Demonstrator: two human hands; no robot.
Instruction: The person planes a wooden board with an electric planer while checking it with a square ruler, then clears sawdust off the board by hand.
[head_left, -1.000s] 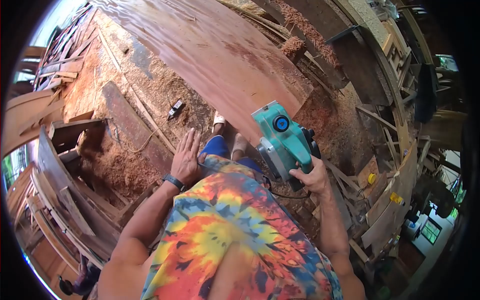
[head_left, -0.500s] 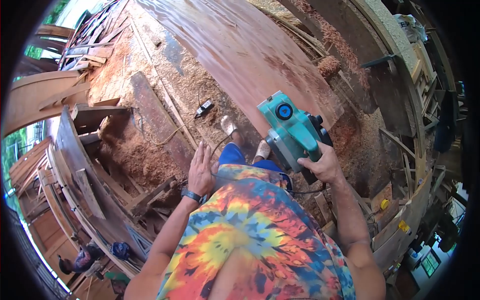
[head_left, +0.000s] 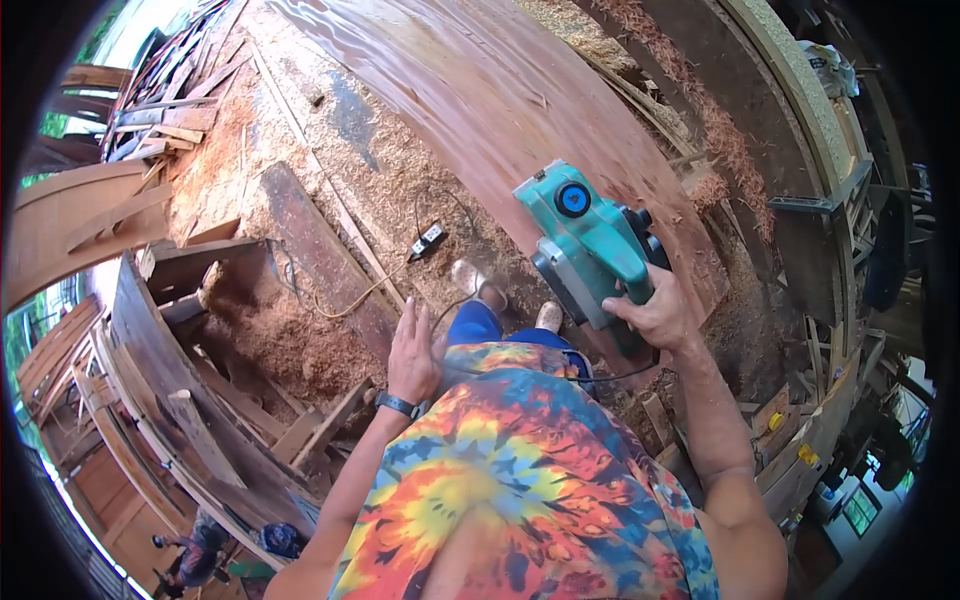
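Note:
My right hand [head_left: 662,312] is wrapped round the rear handle of a teal electric planer [head_left: 590,245] with a blue round knob. The planer is over the near end of a long, wide reddish-brown plank [head_left: 500,110]; whether it touches the wood I cannot tell. A dark cord [head_left: 625,377] runs from the tool past my waist. My left hand [head_left: 414,360], with a dark watch [head_left: 397,403] on the wrist, is held flat with fingers stretched out beside my waist. It holds nothing.
A power strip [head_left: 425,241] lies on the shaving-covered floor, left of the plank. Loose boards [head_left: 325,245] and curved planks [head_left: 150,350] crowd the left side. More boards [head_left: 820,440] stand at the right. Another person [head_left: 200,550] is at the lower left.
The view has shifted, so the power strip and floor appear further right and lower. The planer has come further over the plank's near end, still in my right hand. My left hand remains spread.

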